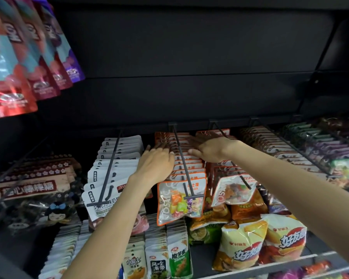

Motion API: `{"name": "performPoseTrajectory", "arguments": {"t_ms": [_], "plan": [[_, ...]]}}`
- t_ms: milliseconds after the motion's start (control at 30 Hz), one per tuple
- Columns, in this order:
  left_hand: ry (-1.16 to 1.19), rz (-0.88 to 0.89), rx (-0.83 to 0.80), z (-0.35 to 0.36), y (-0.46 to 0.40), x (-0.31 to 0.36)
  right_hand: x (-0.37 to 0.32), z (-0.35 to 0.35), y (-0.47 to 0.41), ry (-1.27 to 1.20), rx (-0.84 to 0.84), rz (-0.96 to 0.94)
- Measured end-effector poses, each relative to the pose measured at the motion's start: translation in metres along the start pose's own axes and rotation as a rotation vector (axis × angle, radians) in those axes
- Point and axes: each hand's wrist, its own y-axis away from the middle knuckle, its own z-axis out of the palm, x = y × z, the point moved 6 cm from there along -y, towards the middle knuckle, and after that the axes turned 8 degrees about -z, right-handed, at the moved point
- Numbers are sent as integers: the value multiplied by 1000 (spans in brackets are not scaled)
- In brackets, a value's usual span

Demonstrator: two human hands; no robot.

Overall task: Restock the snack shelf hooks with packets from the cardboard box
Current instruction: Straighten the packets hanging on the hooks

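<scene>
**Status: orange-packet hook nearly full; box out of view**

I observed both hands on the row of orange-edged candy packets [180, 158] hanging from the centre hook [182, 164]. The left hand [156, 160] lay on the left side of the row with fingers extended, holding nothing that I could see. The right hand [209, 149] lay flat across the packet tops at the right of the hook, fingers straight and the thumb pointing toward the hook, also without a grasp. I judged this to be a pressing or aligning step, not a hanging step.

Progress, as judged: the centre hook was filled almost to its front stop. The adjacent hook to its right [233, 160] carried a front packet [233, 190] hanging tilted. The white packets [113, 170] on the left hook appeared well stocked.

Not determinable: the cardboard box was outside the view, so remaining stock was unknown. The fingertips of both hands were blurred against the packets.
</scene>
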Motion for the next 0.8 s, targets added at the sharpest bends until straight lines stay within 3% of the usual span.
{"name": "performPoseTrajectory", "arguments": {"t_ms": [433, 800], "plan": [[13, -90, -184, 15, -52, -2, -3, -8, -23, -69, 126, -63], [23, -87, -189, 17, -54, -6, 8, 3, -35, -66, 77, -28]]}}
